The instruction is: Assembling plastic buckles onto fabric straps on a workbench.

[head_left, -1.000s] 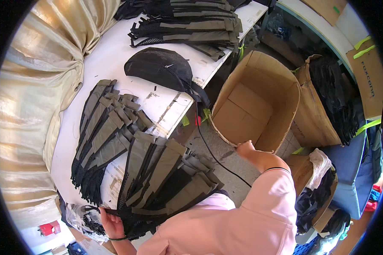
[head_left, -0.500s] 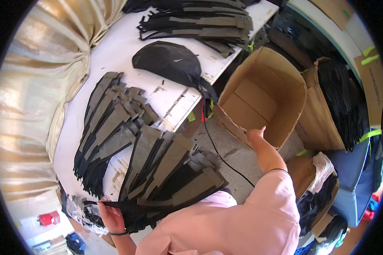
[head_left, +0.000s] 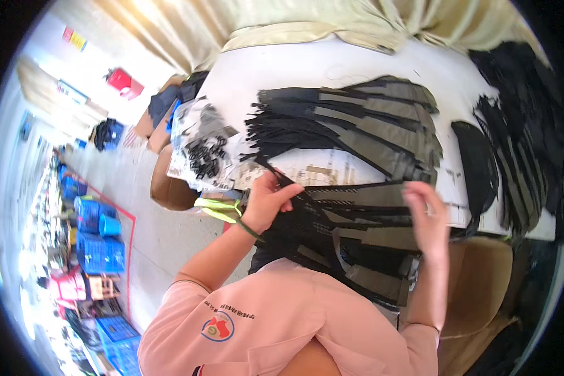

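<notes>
Your left hand (head_left: 263,203) is gripping the narrow black end of a fabric bundle (head_left: 370,235), thumb laid over it and fingers curled under. The bundle's black-and-olive pieces are fanning out rightward in front of your body, near the close edge of the white desk (head_left: 269,56). Your right hand (head_left: 429,219) is hovering half curled at the olive end of the uppermost piece; I cannot tell whether its blurred fingertips are holding it. Beyond, a similar stack (head_left: 382,119) is lying on the desk, with small black parts (head_left: 207,160) sitting to its left and a black pouch (head_left: 474,166) resting to its right.
</notes>
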Demonstrator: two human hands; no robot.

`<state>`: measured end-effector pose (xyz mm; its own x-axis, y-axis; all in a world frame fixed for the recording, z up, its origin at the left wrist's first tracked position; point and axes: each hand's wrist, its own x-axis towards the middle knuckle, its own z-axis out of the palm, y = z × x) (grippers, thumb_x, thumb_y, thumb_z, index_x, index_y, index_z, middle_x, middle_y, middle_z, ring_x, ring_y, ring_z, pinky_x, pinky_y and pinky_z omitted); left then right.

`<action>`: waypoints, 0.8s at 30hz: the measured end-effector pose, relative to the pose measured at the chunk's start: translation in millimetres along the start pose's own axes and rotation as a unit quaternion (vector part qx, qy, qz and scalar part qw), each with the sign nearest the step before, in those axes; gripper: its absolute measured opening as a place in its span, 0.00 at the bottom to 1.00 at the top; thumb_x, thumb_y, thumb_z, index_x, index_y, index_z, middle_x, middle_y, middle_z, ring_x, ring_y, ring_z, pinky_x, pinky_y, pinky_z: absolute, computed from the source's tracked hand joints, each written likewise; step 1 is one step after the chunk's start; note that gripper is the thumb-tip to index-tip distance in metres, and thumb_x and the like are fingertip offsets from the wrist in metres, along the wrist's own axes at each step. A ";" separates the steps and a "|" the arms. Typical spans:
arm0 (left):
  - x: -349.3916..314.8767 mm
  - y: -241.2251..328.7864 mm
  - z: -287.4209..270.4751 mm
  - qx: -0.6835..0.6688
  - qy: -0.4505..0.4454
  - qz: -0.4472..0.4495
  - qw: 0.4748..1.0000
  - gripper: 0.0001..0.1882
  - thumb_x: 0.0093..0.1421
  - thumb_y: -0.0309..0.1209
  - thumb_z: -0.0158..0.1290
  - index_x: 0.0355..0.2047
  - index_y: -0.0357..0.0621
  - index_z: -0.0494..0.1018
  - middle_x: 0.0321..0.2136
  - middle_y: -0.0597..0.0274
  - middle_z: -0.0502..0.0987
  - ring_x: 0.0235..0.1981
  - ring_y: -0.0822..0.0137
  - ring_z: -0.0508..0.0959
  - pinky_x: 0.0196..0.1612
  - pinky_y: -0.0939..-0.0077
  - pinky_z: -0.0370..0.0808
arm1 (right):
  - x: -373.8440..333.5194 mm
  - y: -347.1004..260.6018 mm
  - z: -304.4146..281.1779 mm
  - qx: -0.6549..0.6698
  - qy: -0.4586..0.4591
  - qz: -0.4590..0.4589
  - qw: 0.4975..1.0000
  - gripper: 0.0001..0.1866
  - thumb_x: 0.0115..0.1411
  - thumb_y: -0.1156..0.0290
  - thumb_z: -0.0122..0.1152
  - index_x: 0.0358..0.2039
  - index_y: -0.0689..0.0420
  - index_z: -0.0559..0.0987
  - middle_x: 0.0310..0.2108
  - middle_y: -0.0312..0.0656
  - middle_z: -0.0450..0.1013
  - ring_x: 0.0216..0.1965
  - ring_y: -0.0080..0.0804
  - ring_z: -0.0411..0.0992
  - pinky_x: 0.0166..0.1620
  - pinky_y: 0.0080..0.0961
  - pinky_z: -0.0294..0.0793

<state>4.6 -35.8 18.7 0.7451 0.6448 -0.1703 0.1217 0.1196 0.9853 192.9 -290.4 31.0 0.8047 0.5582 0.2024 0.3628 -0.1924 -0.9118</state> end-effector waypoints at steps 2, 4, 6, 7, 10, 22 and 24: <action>-4.3 0.6 -6.8 -0.010 0.008 0.007 1.000 0.09 0.52 0.24 0.59 0.32 0.38 0.71 0.23 0.65 0.74 0.14 0.78 0.70 0.15 0.87 0.65 | 17.0 -22.8 62.6 -0.001 -0.111 -0.128 0.985 0.11 0.53 0.75 0.61 0.39 0.59 0.76 0.33 0.43 0.73 0.33 0.32 0.72 0.39 0.23 0.71; -6.2 -1.7 -14.5 0.031 -0.010 0.021 0.999 0.09 0.52 0.24 0.58 0.32 0.37 0.70 0.22 0.65 0.74 0.15 0.78 0.72 0.17 0.86 0.67 | 24.6 -45.6 122.3 0.076 -0.158 -0.186 0.967 0.14 0.52 0.73 0.63 0.39 0.61 0.74 0.33 0.45 0.71 0.35 0.39 0.70 0.39 0.28 0.69; -6.3 -5.2 -19.2 0.018 0.002 0.037 0.999 0.09 0.52 0.23 0.58 0.32 0.36 0.70 0.21 0.65 0.74 0.16 0.78 0.72 0.18 0.86 0.68 | 30.9 -64.9 165.1 0.062 -0.167 -0.219 0.959 0.14 0.51 0.71 0.63 0.38 0.62 0.75 0.32 0.46 0.71 0.36 0.42 0.70 0.40 0.31 0.69; -7.1 -8.5 -23.9 0.015 0.006 0.049 0.999 0.08 0.52 0.22 0.57 0.31 0.35 0.70 0.21 0.65 0.74 0.17 0.78 0.73 0.19 0.85 0.70 | 31.9 -72.4 180.7 0.059 -0.180 -0.224 0.956 0.14 0.51 0.71 0.63 0.38 0.62 0.75 0.32 0.46 0.71 0.36 0.42 0.70 0.40 0.31 0.69; -3.5 -28.3 -36.9 0.005 0.010 0.080 0.997 0.06 0.52 0.20 0.55 0.30 0.37 0.69 0.19 0.67 0.73 0.18 0.77 0.73 0.21 0.84 0.70 | 34.4 -80.0 218.1 -0.023 -0.161 -0.285 0.945 0.08 0.52 0.74 0.61 0.32 0.63 0.77 0.27 0.43 0.71 0.29 0.39 0.70 0.36 0.29 0.69; 3.2 -32.9 -97.7 0.028 -0.138 0.057 0.988 0.13 0.53 0.35 0.61 0.25 0.39 0.72 0.18 0.67 0.72 0.19 0.78 0.70 0.24 0.79 0.69 | 41.8 -85.8 247.8 0.245 -0.311 0.128 0.910 0.08 0.59 0.74 0.54 0.35 0.64 0.80 0.27 0.33 0.74 0.28 0.15 0.68 0.33 0.15 0.67; 24.2 -26.5 -132.1 0.069 -0.059 0.022 0.996 0.11 0.56 0.36 0.57 0.30 0.41 0.75 0.21 0.67 0.74 0.23 0.77 0.72 0.28 0.79 0.70 | 44.1 -80.1 239.3 0.209 -0.326 0.107 0.916 0.09 0.60 0.76 0.53 0.37 0.65 0.79 0.28 0.34 0.74 0.29 0.17 0.69 0.35 0.15 0.69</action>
<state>-67.3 76.3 -12.9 0.8223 0.5536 -0.1317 0.1696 -0.0174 0.9854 86.9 -57.3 27.4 0.3357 0.9332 -0.1286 -0.0920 -0.1033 -0.9904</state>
